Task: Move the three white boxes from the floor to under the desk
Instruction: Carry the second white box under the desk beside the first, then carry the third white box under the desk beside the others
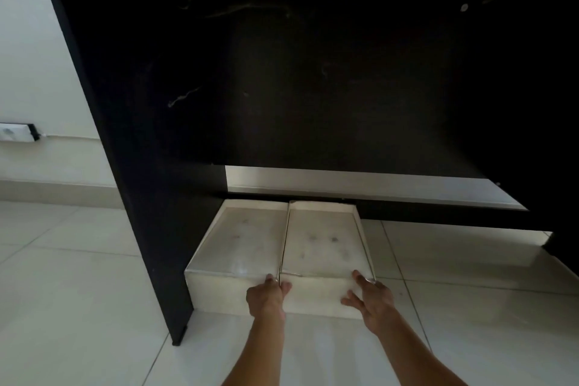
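Note:
Two white boxes lie side by side on the tiled floor under the black desk (313, 88). The left box (241, 241) rests against the desk's left side panel (150, 229). The right box (322, 241) touches it along one long side. My left hand (266, 294) grips the near left corner of the right box, fingers at the seam between the two boxes. My right hand (369, 298) holds the near right corner of the same box, fingers spread over its top edge and front face. No third box is in view.
A low black crossbar (438, 213) runs behind the boxes, with a pale wall strip above it. Light floor tiles (470, 307) extend to the right of the boxes under the desk. A white power strip (17, 132) lies by the wall at far left.

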Tool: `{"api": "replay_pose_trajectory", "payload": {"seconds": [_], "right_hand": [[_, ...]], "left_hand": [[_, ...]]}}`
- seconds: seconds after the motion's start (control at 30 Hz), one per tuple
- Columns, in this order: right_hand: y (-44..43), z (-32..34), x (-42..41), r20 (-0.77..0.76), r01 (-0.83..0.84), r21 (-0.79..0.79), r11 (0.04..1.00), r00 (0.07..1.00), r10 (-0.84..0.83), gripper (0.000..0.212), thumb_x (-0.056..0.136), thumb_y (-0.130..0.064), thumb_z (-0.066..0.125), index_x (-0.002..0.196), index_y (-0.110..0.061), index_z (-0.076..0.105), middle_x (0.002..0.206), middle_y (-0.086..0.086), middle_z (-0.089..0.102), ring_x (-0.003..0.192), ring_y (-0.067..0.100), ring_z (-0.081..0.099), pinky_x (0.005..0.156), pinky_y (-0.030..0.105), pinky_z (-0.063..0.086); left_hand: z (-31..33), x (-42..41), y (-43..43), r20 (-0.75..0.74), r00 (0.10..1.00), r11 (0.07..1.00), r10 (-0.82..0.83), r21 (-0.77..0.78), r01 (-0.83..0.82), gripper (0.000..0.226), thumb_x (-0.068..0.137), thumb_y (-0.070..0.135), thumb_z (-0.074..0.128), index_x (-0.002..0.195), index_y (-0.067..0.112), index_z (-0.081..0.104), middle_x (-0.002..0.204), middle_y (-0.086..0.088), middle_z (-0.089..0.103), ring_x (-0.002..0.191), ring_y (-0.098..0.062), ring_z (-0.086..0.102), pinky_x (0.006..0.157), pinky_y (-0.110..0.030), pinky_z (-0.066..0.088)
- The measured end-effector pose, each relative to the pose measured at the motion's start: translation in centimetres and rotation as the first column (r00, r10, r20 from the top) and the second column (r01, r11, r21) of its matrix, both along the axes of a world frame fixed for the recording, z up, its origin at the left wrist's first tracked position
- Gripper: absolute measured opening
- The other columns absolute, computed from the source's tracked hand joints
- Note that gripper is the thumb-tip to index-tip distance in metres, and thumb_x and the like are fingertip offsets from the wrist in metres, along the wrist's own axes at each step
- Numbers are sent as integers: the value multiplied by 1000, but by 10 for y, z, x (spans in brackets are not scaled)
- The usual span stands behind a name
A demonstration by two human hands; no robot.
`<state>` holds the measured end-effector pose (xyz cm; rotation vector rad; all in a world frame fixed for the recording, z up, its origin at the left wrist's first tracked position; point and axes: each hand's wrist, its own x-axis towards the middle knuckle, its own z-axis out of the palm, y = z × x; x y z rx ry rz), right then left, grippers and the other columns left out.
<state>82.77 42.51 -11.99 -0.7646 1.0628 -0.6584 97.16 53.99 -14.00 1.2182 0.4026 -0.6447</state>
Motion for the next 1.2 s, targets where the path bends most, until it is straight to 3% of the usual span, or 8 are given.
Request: {"api": "replay_pose_trajectory", "payload": {"seconds": [0.1, 0.2, 0.43, 0.53, 0.63, 0.7, 0.93, 1.2], "right_hand": [[-2, -3, -2, -5, -12, 13, 1000, 1000, 12, 41, 91, -8, 63, 127, 1, 44, 146, 18, 38, 95, 38, 54, 90, 53, 53], [8, -6, -9, -16, -31, 14, 999, 999, 31, 45, 88, -16, 69, 125, -8, 46, 137, 11, 44, 91, 39, 62, 70, 41, 63], [25, 7, -61, -221, -99, -63, 993, 972, 83, 78, 82, -36, 73, 145, -16, 33, 142, 15, 43, 80, 23, 62, 46, 28, 59], [20, 20, -100, -266, -64, -31, 997, 962, 53, 67, 83, -35, 72, 139, -12, 43, 120, 13, 51, 94, 34, 64, 53, 33, 59], [25, 37, -166, -334, 27, -32, 999, 942, -36, 70, 81, -38, 74, 137, -13, 43, 103, 9, 56, 102, 35, 59, 71, 39, 58], [36, 52, -221, -409, 64, -56, 996, 909, -81, 75, 77, -43, 76, 138, -14, 44, 115, 13, 58, 108, 32, 57, 68, 36, 57], [73, 163, -443, -596, 319, -42, 947, 753, -280, 78, 77, -47, 73, 139, -10, 45, 128, 13, 53, 103, 26, 53, 58, 30, 53], [77, 313, -673, -624, 607, -66, 792, 594, -508, 79, 77, -44, 75, 141, -10, 43, 142, 16, 45, 123, 33, 51, 76, 40, 56]], "left_hand": [[3, -2, 2, 17, 1000, 1000, 2, -22, -2, 20, 97, 11, 51, 94, -7, 57, 72, -17, 62, 28, -11, 60, 36, -16, 52], [9, -9, 14, 20, 993, 993, -115, -39, 115, 28, 98, 16, 51, 79, -4, 55, 66, -15, 52, 44, -23, 57, 40, -20, 54], [28, -52, 35, 7, 862, 827, -506, 289, 483, 42, 96, 40, 50, 84, 0, 54, 73, -16, 53, 56, -24, 49, 55, -28, 41], [48, -87, 26, 49, 696, 621, -716, 499, 604, 49, 94, 47, 46, 98, -1, 59, 85, -14, 60, 67, -26, 59, 64, -30, 47], [66, -145, 12, 95, 400, 328, -912, 755, 568, 60, 94, 50, 40, 122, 0, 58, 124, -17, 64, 114, -32, 62, 92, -36, 51], [91, -196, 5, 77, 210, 178, -975, 832, 525, 58, 96, 49, 37, 120, 1, 59, 128, -17, 62, 122, -32, 57, 98, -33, 46], [217, -385, -9, 4, -176, -99, -984, 814, 572, 33, 95, 48, 41, 94, 16, 50, 120, -7, 65, 117, -25, 59, 88, -26, 43], [361, -587, -70, 35, -369, -219, -929, 751, 623, 31, 96, 45, 41, 94, 16, 51, 102, -4, 63, 103, -25, 60, 80, -26, 40]]}}
